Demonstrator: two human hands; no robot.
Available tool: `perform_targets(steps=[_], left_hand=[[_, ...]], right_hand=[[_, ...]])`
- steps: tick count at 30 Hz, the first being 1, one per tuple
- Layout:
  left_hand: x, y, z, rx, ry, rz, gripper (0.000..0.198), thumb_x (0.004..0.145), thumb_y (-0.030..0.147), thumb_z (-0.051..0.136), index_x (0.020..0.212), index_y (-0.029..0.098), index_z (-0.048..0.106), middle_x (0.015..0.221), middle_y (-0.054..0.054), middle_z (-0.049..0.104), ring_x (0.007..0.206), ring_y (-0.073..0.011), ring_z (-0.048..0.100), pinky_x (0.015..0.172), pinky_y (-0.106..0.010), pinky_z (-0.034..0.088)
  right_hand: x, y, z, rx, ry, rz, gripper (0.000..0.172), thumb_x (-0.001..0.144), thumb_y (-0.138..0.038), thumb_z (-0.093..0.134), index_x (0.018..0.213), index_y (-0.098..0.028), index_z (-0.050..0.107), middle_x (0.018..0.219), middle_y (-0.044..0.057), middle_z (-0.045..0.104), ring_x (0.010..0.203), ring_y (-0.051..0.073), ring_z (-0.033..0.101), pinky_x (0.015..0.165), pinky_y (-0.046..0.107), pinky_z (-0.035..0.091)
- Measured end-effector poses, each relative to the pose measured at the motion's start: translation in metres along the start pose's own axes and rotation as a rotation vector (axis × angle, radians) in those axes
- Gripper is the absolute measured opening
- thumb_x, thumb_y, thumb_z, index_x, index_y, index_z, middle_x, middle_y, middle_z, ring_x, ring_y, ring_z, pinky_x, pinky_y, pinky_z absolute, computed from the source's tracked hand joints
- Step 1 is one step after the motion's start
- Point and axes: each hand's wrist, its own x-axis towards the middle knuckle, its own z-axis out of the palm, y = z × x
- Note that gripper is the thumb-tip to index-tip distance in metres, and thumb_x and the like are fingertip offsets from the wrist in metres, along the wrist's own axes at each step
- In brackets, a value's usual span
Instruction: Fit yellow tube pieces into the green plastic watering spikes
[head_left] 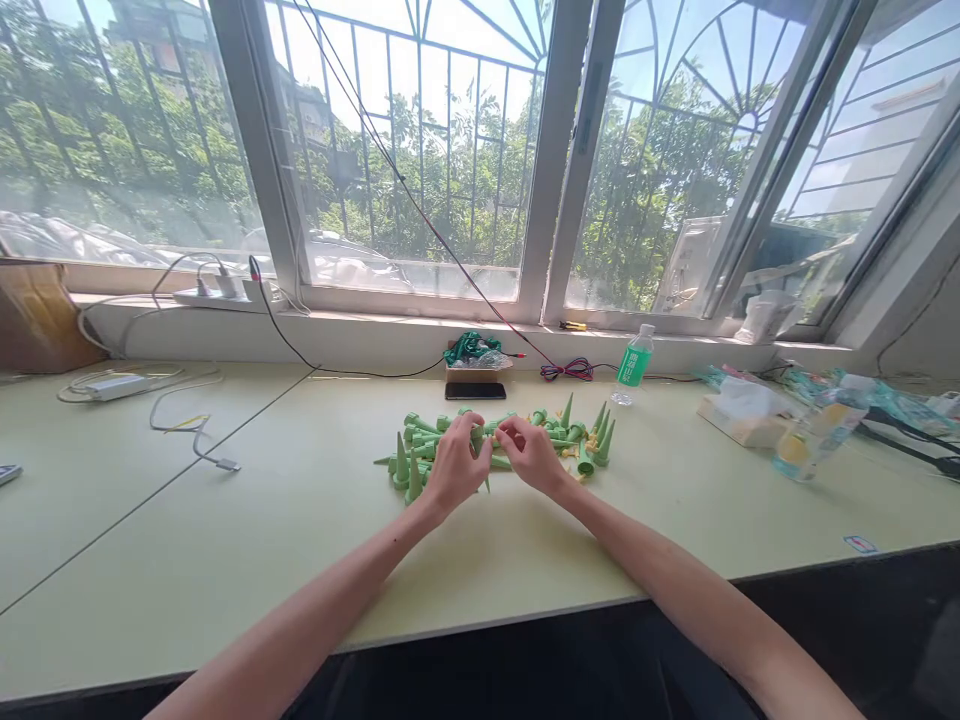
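Observation:
Green plastic cone-shaped spikes (402,466) lie and stand in a loose pile on the table, several on each side of my hands. My left hand (457,458) is closed around one green spike (478,434), its collar end showing at the fingertips and a thin tip below the hand. Close against it, my right hand (534,455) pinches with thumb and forefinger at that collar end. What the right fingertips hold is too small to make out. Small yellowish pieces (582,450) are scattered among the spikes on the right.
Behind the pile lies a black phone (475,391), in front of a small box (477,374) with green stuff and clear plastic. A water bottle (634,365) stands to the right, near a tissue box (742,412). A cable (196,437) with a plug crosses the table at left.

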Motion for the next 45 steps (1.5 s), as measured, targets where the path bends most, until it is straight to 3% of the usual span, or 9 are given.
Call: perform_targets(steps=[7,30,45], left_hand=[[-0.0024,0.0005,-0.0001,0.041,-0.077,0.015,0.031,0.076,0.022,0.058,0.105,0.02,0.049,0.097,-0.005,0.055,0.059,-0.0122,0.051,0.059,-0.028,0.044],[-0.0028,-0.0036,0.0021,0.039,-0.091,0.002,0.027,0.079,0.019,0.053,0.105,0.02,0.049,0.098,-0.006,0.054,0.068,-0.0149,0.055,0.064,-0.03,0.046],[-0.0029,-0.0033,0.0014,0.086,-0.11,-0.042,0.027,0.08,0.022,0.053,0.106,0.02,0.048,0.101,-0.005,0.056,0.069,-0.0158,0.056,0.065,-0.031,0.046]], right_hand=[[-0.001,-0.0002,0.0012,0.017,-0.029,-0.004,0.016,0.09,-0.031,0.048,0.087,-0.019,0.059,0.071,0.001,0.065,0.061,0.013,0.059,0.057,0.023,0.044],[-0.0005,-0.0003,0.0005,0.015,-0.063,-0.026,0.014,0.088,-0.03,0.053,0.088,-0.018,0.06,0.074,0.001,0.064,0.054,0.009,0.05,0.053,0.021,0.039],[-0.0004,0.0019,0.0006,-0.012,-0.056,-0.057,0.015,0.087,-0.029,0.054,0.09,-0.018,0.065,0.079,0.003,0.066,0.056,0.01,0.051,0.056,0.023,0.042]])
